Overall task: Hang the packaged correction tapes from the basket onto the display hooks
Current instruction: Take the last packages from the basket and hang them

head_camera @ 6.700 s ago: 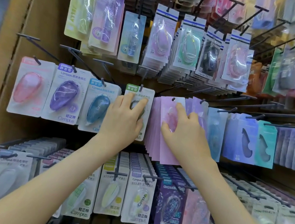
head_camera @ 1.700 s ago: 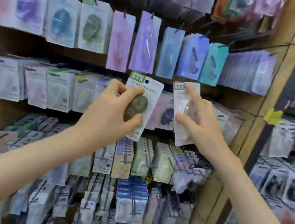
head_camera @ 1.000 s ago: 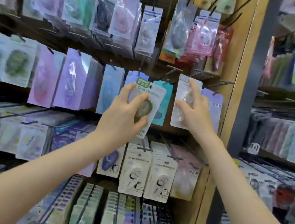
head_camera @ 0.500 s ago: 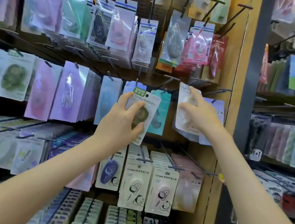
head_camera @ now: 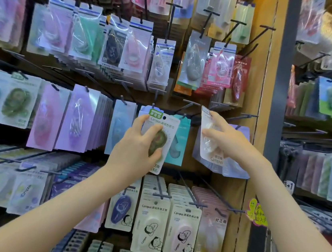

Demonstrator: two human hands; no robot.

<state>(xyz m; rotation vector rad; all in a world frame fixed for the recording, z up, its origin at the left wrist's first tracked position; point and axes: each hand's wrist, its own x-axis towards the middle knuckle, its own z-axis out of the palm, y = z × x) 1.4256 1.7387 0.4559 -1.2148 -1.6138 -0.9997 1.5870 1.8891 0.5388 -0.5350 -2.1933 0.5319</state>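
1. The right hand (head_camera: pixel 229 143) pinched a pale pack (head_camera: pixel 206 130) at centre right of the frame. The thumb lay on the clear front and the forefinger stretched up toward the top edge.
2. The left hand (head_camera: pixel 137 151) gripped a green-topped pack (head_camera: pixel 167 126) at frame centre. The thumb crossed the dark green bubble and the other fingers curled round the left edge.
3. Both packs stood with the long axis near upright, hanging tab uppermost and the top leaning slightly left.
4. Governing relation: a bare black hook (head_camera: pixel 242 116) lay just right of the pale pack's top edge, at about the same height. The right hand was the nearer one, so the pale pack appeared to be next for hanging. Its hole would need lining up with the hook's tip and its face squaring to the rod. Whether the hole had already met any hook could not be told.
5. Materials: each pack was a flat rectangular card with a glossy, rounded clear plastic bubble on the front. The card looked thin and likely to flex under a tight pinch. The hooks were slim dark wire rods.
6. The green-topped pack was held in front of a teal pack (head_camera: pixel 179 144) already hanging.
7. The basket was not in view
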